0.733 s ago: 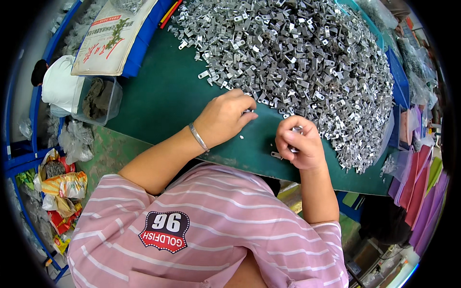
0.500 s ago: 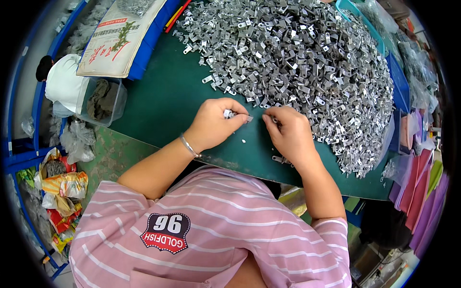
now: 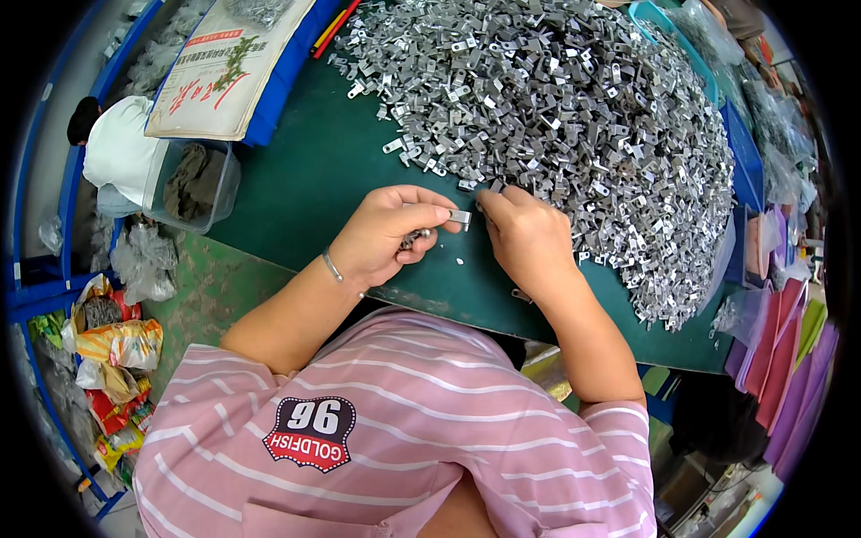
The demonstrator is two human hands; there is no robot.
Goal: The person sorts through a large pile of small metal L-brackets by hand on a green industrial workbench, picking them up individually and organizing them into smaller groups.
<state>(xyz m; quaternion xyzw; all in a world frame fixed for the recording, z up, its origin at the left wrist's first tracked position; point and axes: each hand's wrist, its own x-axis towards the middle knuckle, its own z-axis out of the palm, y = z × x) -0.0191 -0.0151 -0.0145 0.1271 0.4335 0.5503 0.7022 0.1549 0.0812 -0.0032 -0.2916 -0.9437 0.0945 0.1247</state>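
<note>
Head view: both hands meeting at the near edge of a green tabletop [image 3: 296,188]. Left hand [image 3: 387,235] curled shut, pinching a small metal clip [image 3: 459,216] between thumb and forefinger, more small parts tucked under its other fingers. Bracelet [image 3: 333,266] on the left wrist. Right hand [image 3: 529,238] just right of the clip, fingers bent down, fingertips at the clip's end; grip hidden, cannot tell whether closed on anything. Huge pile of like clips [image 3: 574,117] far and right, touching the right hand's far side. Clear tub [image 3: 193,184] with dark cloth at far left, printed board [image 3: 224,72] beyond it. Pink folders [image 3: 789,359] at right edge.
</note>
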